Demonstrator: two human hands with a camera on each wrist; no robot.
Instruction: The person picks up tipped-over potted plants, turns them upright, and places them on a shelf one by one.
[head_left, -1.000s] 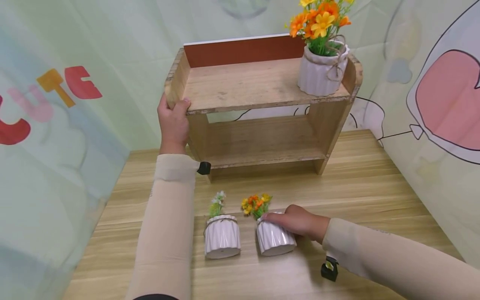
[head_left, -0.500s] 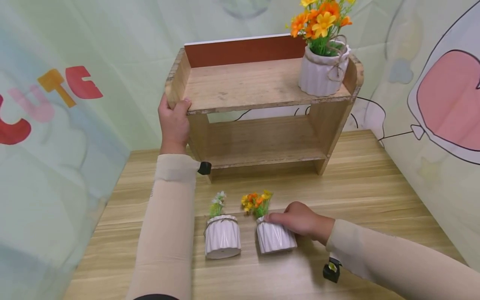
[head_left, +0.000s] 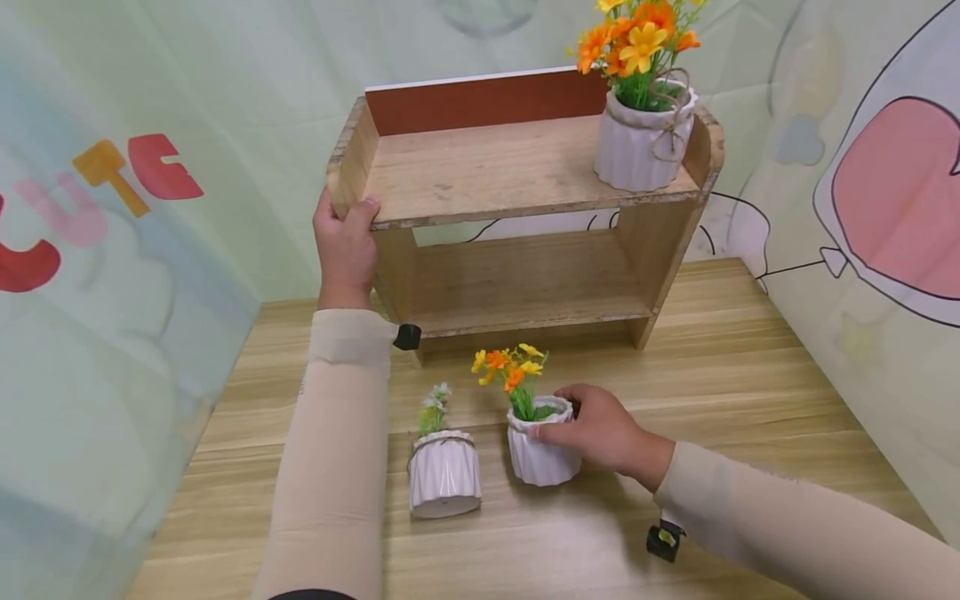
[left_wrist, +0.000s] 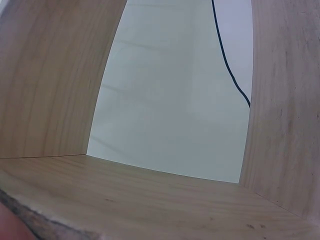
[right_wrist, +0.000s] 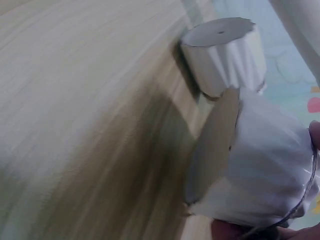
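Observation:
My right hand (head_left: 611,429) grips a small white ribbed flowerpot (head_left: 543,458) with orange and yellow flowers, thumb on the near side of its rim. The pot leans slightly, its opening showing from above; in the right wrist view the same flowerpot (right_wrist: 265,160) shows its flat underside, with twine round its rim. Up at the wooden shelf (head_left: 487,175), my left hand (head_left: 347,246) holds the upper left corner, thumb over the board's edge. A second white flowerpot (head_left: 445,475) with pale flowers lies on its side left of the held one.
A larger white pot (head_left: 643,146) with orange and yellow flowers stands at the right end of the shelf's top board. The lower board (head_left: 525,283) sits under it. Printed cloth (head_left: 150,333) hangs behind and beside the wooden table (head_left: 750,358).
My right hand has tipped the orange-flowered pot from lying toward upright and raised it a little, away from me. The left hand keeps its hold on the shelf.

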